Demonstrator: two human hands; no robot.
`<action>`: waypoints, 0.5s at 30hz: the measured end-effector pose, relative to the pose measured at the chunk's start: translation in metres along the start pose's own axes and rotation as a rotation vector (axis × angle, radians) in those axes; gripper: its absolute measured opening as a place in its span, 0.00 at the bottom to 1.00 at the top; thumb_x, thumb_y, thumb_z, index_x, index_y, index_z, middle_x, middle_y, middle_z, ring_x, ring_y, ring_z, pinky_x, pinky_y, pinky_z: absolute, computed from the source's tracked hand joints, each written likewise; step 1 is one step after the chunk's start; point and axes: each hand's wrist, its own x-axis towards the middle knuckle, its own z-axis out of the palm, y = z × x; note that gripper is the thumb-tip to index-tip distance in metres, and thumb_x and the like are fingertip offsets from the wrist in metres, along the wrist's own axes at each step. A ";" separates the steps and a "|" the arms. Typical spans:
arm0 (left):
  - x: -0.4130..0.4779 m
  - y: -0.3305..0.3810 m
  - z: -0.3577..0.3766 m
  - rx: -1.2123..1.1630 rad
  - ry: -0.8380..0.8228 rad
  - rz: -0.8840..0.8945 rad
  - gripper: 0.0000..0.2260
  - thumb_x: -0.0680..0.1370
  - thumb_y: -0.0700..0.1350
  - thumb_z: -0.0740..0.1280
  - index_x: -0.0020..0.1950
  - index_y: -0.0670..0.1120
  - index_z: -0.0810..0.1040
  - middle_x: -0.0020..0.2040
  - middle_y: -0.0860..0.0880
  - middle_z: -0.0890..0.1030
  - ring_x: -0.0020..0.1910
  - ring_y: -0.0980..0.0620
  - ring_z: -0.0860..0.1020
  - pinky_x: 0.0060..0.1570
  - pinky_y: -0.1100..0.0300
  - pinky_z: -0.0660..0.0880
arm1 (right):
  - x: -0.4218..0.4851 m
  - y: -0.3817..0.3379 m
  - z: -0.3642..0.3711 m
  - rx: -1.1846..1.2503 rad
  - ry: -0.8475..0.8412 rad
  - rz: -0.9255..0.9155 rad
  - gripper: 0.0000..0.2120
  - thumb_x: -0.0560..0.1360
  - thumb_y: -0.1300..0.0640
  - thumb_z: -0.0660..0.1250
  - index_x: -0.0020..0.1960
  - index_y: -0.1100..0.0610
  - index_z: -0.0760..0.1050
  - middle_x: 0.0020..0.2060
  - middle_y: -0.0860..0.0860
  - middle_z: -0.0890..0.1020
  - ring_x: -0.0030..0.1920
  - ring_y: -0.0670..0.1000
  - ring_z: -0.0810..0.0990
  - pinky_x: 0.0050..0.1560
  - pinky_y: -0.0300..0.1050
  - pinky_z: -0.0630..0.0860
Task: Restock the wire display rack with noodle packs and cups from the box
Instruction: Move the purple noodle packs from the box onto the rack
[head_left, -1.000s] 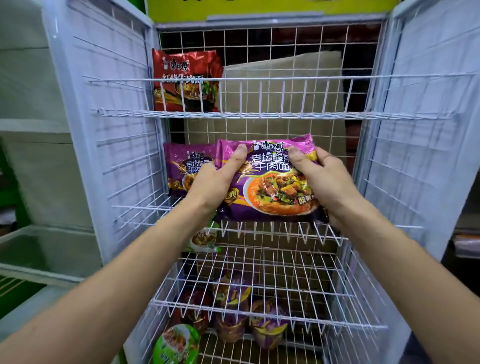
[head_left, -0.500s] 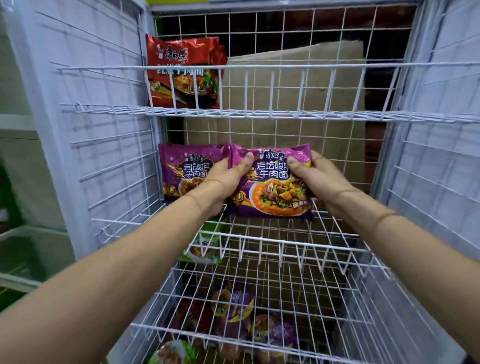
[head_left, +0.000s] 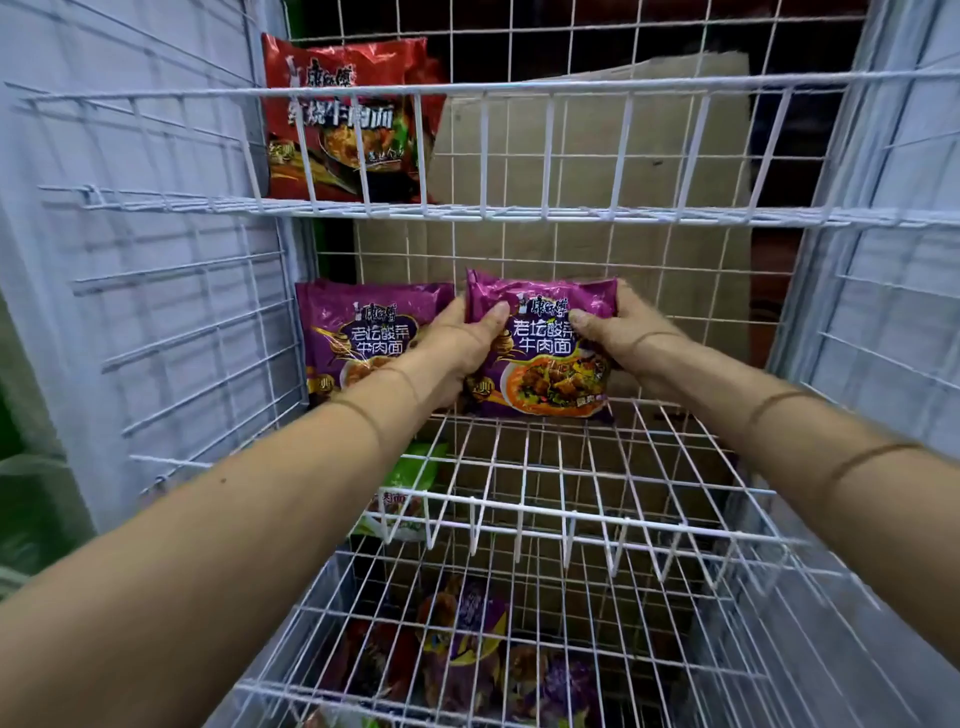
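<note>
The purple pack (head_left: 543, 364) is pinched at both side edges, thumbs on its front, by the left hand (head_left: 454, 353) and right hand (head_left: 623, 338). It is stood upright at the back of the middle shelf (head_left: 571, 467), just beside a second pack (head_left: 358, 332). It is judged light, slippery and brittle inside, best held gently by the edges.

Both hands (head_left: 540, 345) have pushed the purple noodle pack (head_left: 543, 358) deeper onto the middle shelf (head_left: 545, 467), now upright beside the other purple pack (head_left: 358, 338).

head cam | faces forward and down | close up to wire rack (head_left: 519, 212) (wide-angle, sole view)
</note>
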 end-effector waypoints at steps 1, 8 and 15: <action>0.003 -0.002 0.001 0.040 0.014 -0.001 0.18 0.82 0.53 0.66 0.71 0.51 0.73 0.62 0.44 0.82 0.54 0.46 0.81 0.53 0.54 0.77 | 0.002 0.002 0.001 -0.017 -0.008 0.008 0.13 0.79 0.56 0.69 0.61 0.51 0.70 0.55 0.55 0.81 0.58 0.58 0.81 0.64 0.62 0.77; 0.012 0.000 0.005 0.325 0.040 -0.133 0.30 0.83 0.62 0.58 0.82 0.55 0.54 0.78 0.44 0.65 0.74 0.38 0.67 0.72 0.41 0.68 | 0.009 0.002 0.001 -0.127 -0.084 0.133 0.17 0.82 0.57 0.65 0.67 0.53 0.62 0.55 0.57 0.79 0.51 0.57 0.82 0.47 0.56 0.83; 0.013 0.002 0.004 0.362 0.038 -0.168 0.34 0.82 0.65 0.57 0.83 0.57 0.45 0.79 0.43 0.64 0.74 0.38 0.67 0.72 0.42 0.69 | 0.011 0.002 0.004 -0.146 -0.020 0.085 0.17 0.80 0.59 0.67 0.65 0.55 0.64 0.54 0.55 0.79 0.53 0.56 0.81 0.52 0.59 0.82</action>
